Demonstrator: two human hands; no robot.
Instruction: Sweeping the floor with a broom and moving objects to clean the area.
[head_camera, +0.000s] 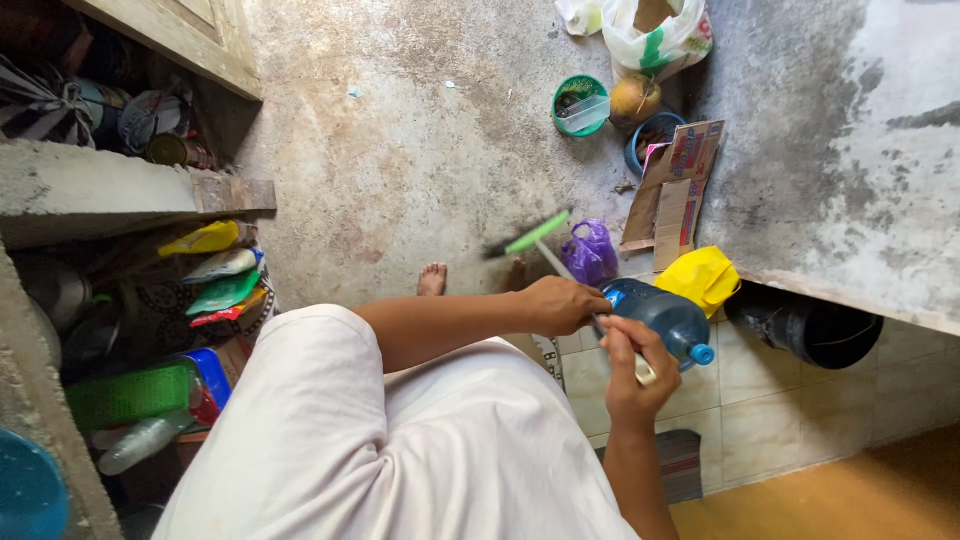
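Your left hand (562, 305) is clenched around the pale handle of the broom (545, 250), whose green head and dark bristles rest on the stained concrete floor (400, 150) just ahead of your bare feet; the stick runs down and right to your right hand (630, 365), which grasps its lower end with fingers curled tight. Far left, against the floor's left edge, a concrete shelf (110, 190) carries tins above, and yellow, white, green and red flat packets (220, 270) lean below it beside a green crate (130, 395). Just right of the broom head sits a purple plastic bag (590, 250), and right behind your hands lies a blue water jug (660, 315) with a blue cap. Near the floor's top edge stand a green tub (580, 105), a white-and-green bag (660, 35) and a printed cardboard piece (675, 185) leaning on the wall. A yellow bag (700, 278) and a black bucket (810, 325) crowd the tiled right corner.
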